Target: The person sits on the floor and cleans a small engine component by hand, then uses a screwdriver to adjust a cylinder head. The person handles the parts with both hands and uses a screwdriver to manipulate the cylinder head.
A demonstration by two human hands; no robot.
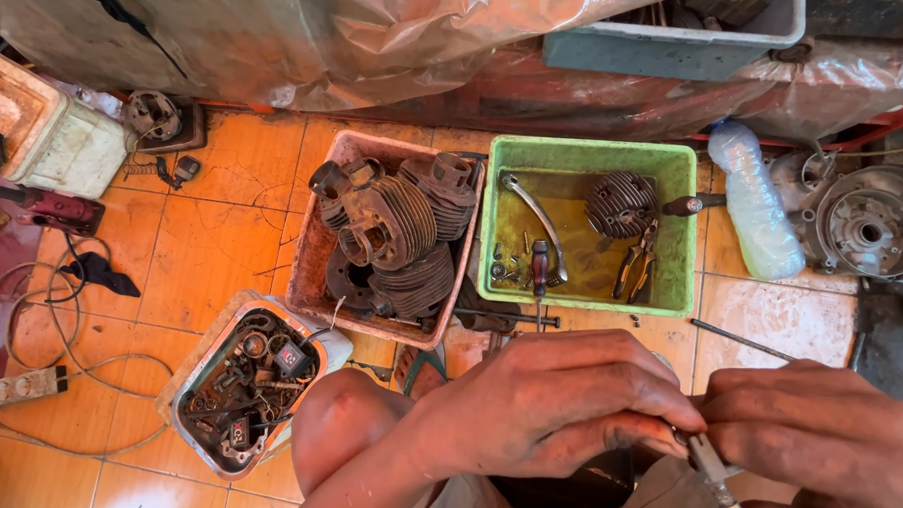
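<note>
A slim metal tool [712, 467] is pinched between both hands at five o'clock in the head view. The left hand [552, 406] is closed over its upper end; the right hand [823, 431] is clamped around its shaft. Fine fitting work appears to be in hand; a steady grip is judged necessary. At twelve o'clock, a green tub [681, 166] holds pliers [636, 266] and a finned cylinder [620, 204].

A small-engine repair workshop: beside the green tub [583, 154] of tools sit finned engine cylinders [396, 231] on a tiled floor [211, 242].
</note>
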